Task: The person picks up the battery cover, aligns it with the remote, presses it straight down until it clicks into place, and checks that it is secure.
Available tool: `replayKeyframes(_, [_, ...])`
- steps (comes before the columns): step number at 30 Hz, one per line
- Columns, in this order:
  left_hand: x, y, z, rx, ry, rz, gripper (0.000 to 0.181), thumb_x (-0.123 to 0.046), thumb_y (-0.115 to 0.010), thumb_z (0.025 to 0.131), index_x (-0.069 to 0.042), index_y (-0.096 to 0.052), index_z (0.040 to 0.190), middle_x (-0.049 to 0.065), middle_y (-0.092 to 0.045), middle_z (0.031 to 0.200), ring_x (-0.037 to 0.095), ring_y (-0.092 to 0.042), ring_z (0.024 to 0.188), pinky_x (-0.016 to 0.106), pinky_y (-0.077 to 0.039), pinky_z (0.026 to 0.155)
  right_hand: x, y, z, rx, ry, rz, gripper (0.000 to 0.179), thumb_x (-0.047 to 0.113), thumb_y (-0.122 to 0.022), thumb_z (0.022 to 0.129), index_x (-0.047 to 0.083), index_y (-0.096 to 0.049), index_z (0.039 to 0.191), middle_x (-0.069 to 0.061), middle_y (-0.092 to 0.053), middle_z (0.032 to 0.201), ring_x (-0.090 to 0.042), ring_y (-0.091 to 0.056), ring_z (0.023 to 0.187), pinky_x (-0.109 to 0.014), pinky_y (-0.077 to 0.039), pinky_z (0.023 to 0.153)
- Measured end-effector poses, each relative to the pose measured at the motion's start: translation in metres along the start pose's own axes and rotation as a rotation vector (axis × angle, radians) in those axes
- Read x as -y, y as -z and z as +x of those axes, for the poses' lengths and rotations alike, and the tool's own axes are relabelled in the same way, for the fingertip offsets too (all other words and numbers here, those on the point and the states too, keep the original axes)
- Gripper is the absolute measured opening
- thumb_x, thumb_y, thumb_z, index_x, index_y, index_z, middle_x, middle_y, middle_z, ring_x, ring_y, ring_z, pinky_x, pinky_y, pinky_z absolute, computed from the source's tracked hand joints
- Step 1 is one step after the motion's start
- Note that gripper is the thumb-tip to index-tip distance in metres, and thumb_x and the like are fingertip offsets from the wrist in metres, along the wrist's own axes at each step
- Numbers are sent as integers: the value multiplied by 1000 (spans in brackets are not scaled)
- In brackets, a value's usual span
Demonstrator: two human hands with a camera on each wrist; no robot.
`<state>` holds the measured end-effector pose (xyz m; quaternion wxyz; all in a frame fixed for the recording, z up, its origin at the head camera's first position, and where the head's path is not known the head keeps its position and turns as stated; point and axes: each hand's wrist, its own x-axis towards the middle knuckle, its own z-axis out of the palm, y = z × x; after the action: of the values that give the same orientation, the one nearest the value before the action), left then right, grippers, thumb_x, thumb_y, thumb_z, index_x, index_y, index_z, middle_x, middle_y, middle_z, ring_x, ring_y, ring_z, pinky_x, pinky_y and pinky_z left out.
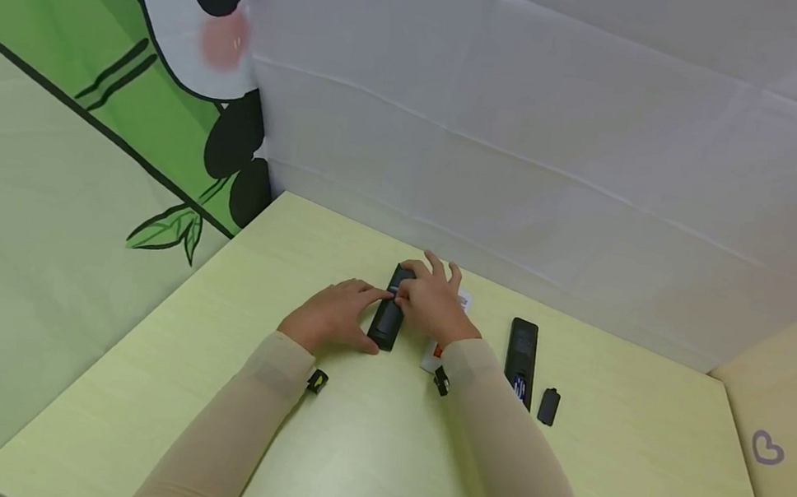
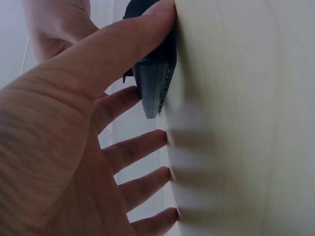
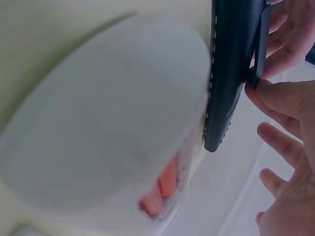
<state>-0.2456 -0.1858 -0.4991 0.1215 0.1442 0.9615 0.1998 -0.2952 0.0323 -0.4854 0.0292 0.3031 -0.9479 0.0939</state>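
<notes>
Near half of the table (image 1: 358, 459) offers open passage apart from the two forearms. At the right, a second remote (image 1: 521, 361) and a loose cover (image 1: 548, 406) obstruct. Far side is closed by the white wall (image 1: 569, 137); a white pack (image 1: 434, 355) lies just right of the held remote (image 1: 388, 320).

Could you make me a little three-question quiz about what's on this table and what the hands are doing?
1. True or false: both hands touch the same black remote.
2. Which small thing lies on the table just right of the second remote?
A. a battery cover
B. a spoon
C. a key
3. Fill in: the white pack with orange print lies partly under the person's ____ hand.

Key:
1. True: the left hand steadies it, and the right hand works at its upper side.
2. A
3. right
</notes>
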Motion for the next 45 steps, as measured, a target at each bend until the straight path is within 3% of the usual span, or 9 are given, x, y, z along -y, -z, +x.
replayKeyframes(20, [-1, 2, 6, -1, -3, 6, 104, -47, -103, 92, -27, -51, 180, 17, -53, 182, 42, -49, 172, 64, -45, 142, 3, 11, 9, 28, 109, -154, 14, 28, -81, 115, 20, -92, 114, -4, -58, 180, -45, -27, 184, -83, -26, 143])
replayKeyframes(45, [-2, 0, 7, 15, 15, 0, 104, -48, -102, 93, -29, -50, 181, 15, -51, 184, 41, -46, 175, 65, -44, 142, 0, 5, 8, 34, 45, -63, 13, 30, -85, 112, 20, -94, 113, -5, -63, 175, -46, -30, 183, -82, -25, 144])
